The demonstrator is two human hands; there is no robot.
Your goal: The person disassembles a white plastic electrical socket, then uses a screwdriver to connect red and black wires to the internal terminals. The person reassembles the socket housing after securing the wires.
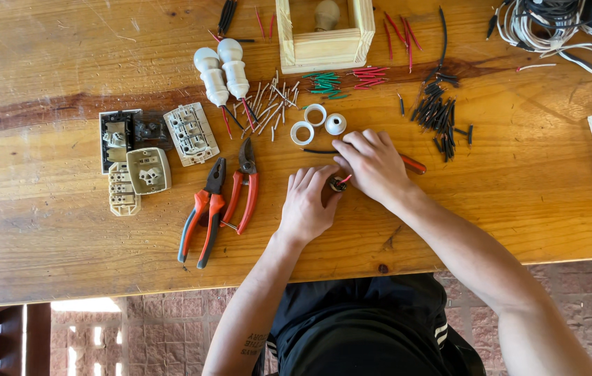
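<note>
1. Head view, hands: the left hand [308,204] rests on the desk [66,63] with its fingers curled around a small dark fitting [337,184], gripping it from below. The right hand [372,165] is closed over a red-handled screwdriver [413,164], whose dark shaft points left and whose handle pokes out on the right; its lower fingers also touch the fitting.
2. Head view, the fitting: it sits between the two hands, near the middle of the desk. It is small, round, dark with a metallic glint, and a short red wire [345,179] sticks out of it. Most of it is hidden by fingers.
3. Head view, judgement on handling: the work looks like fine wiring. A firm left-hand pinch to stop the fitting turning, and a tool kept square to it, would serve best.
4. Head view, surroundings: two white rings [308,124] and a white cap [335,124] lie just above the hands; red pliers [202,212] and red cutters [243,184] lie to the left; black wire offcuts [439,115] to the right.
</note>
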